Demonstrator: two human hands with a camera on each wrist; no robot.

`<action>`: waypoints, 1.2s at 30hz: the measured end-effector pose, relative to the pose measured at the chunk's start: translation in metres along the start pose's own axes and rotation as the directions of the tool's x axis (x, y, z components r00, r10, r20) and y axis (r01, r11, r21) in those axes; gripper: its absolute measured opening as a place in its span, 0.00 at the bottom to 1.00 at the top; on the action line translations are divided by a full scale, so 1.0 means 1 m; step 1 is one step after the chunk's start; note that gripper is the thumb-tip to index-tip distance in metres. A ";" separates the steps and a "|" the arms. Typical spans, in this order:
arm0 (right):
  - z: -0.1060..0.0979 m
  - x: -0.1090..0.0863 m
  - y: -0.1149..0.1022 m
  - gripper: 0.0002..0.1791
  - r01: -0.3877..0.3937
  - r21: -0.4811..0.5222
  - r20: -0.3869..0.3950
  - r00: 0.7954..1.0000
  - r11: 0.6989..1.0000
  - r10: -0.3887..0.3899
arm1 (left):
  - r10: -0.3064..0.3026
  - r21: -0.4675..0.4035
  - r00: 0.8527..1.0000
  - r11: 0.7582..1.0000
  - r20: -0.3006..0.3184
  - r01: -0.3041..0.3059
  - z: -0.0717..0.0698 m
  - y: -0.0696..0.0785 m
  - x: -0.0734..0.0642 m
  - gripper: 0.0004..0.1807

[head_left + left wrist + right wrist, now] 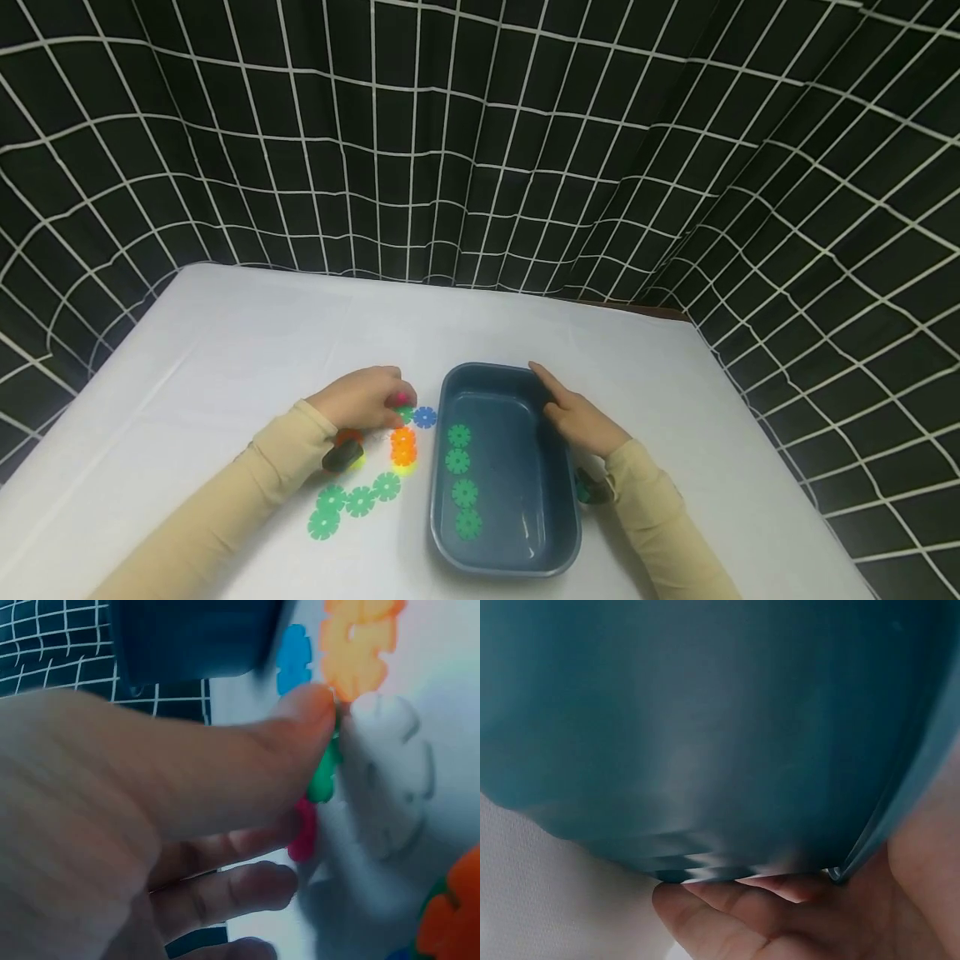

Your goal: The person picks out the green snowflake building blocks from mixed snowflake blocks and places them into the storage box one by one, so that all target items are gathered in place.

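My left hand (367, 398) is at the pile left of a blue-grey plastic basin (507, 567). Its thumb and fingers pinch a green notched disc (322, 774), seen edge-on in the left wrist view. A pink disc (303, 831) shows by the fingers, and a blue disc (425, 417) lies just beyond the fingertips. On the basin's far right side, my right hand (585, 423) grips the rim, its thumb over the edge and its fingers along the outer wall. Several green discs (465, 492) lie in a row inside the basin, along its left side.
Orange discs (403, 446) overlap a yellow one left of the basin. Several green discs (360, 501) lie nearer on the white tablecloth (247, 350). A white or clear disc (390, 772) lies near the left thumb. Black grid-patterned cloth (420, 125) hangs behind the table.
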State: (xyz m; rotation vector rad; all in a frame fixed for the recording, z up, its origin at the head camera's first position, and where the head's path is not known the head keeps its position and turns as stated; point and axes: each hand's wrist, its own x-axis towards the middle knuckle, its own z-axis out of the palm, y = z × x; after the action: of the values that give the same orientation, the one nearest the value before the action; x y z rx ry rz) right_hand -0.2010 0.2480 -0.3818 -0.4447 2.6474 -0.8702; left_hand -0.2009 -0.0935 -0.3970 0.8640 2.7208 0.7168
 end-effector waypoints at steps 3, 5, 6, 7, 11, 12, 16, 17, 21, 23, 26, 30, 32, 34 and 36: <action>0.000 0.000 0.000 0.35 0.002 -0.010 -0.002 1.000 1.000 -0.002 | -0.016 0.039 1.000 0.999 -0.010 0.016 0.003 0.001 0.002 0.12; 0.001 0.001 0.000 0.35 0.001 -0.014 -0.002 1.000 1.000 -0.001 | -0.027 0.052 1.000 0.998 -0.014 0.028 0.005 0.001 0.004 0.12; 0.001 0.001 0.000 0.35 0.001 -0.013 -0.001 1.000 1.000 -0.001 | -0.032 0.056 0.999 0.998 -0.016 0.033 0.006 0.001 0.004 0.12; 0.001 0.001 0.000 0.35 0.002 -0.013 -0.002 1.000 1.000 -0.002 | -0.035 0.057 0.999 0.998 -0.018 0.036 0.006 0.001 0.005 0.12; 0.003 0.002 -0.001 0.35 0.003 -0.008 -0.012 1.000 1.000 -0.003 | -0.039 0.044 0.999 0.998 -0.027 0.040 0.008 -0.001 0.005 0.11; 0.003 0.002 -0.001 0.34 0.000 -0.003 -0.016 1.000 1.000 0.000 | -0.037 0.035 0.999 0.999 -0.028 0.038 0.008 -0.002 0.005 0.11; 0.005 0.002 -0.002 0.31 -0.028 0.016 -0.041 0.999 0.999 0.029 | -0.027 0.000 0.999 1.000 -0.027 0.027 0.007 -0.003 0.004 0.11; 0.006 0.002 -0.002 0.30 -0.038 0.023 -0.050 0.998 0.999 0.040 | -0.030 -0.012 0.999 0.999 -0.024 0.030 0.007 -0.003 0.003 0.11; 0.010 0.004 -0.002 0.32 -0.072 0.093 -0.085 0.993 0.993 0.080 | -0.034 -0.022 0.999 0.999 -0.015 0.034 0.005 -0.003 0.001 0.12; 0.012 0.006 0.000 0.34 -0.075 0.149 -0.097 0.991 0.986 0.090 | -0.037 -0.020 0.999 0.999 -0.008 0.037 0.004 -0.003 0.001 0.12; 0.015 0.008 0.003 0.35 -0.069 0.217 -0.099 0.991 0.974 0.092 | -0.047 -0.022 0.999 0.999 0.005 0.047 0.004 -0.004 0.001 0.10; 0.017 0.010 0.005 0.33 -0.062 0.227 -0.092 0.992 0.972 0.084 | -0.061 -0.043 0.998 0.997 0.011 0.062 0.005 -0.005 0.001 0.11; 0.017 0.010 0.006 0.33 -0.063 0.217 -0.094 0.992 0.974 0.085 | -0.066 -0.053 0.998 0.996 0.010 0.066 0.005 -0.006 0.000 0.10; 0.018 0.010 0.005 0.32 -0.061 0.205 -0.099 0.992 0.977 0.083 | -0.061 -0.061 0.998 0.996 0.010 0.062 0.005 -0.007 0.000 0.09; 0.019 0.011 0.005 0.33 -0.057 0.202 -0.102 0.992 0.978 0.079 | -0.048 -0.069 0.999 0.996 0.007 0.048 0.005 -0.008 -0.001 0.09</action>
State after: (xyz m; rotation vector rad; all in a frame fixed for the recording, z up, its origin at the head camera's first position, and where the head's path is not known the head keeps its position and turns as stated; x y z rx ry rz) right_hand -0.2044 0.2377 -0.4011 -0.2621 2.6200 -1.1539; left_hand -0.2024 -0.0977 -0.4058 0.7812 2.6851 0.7919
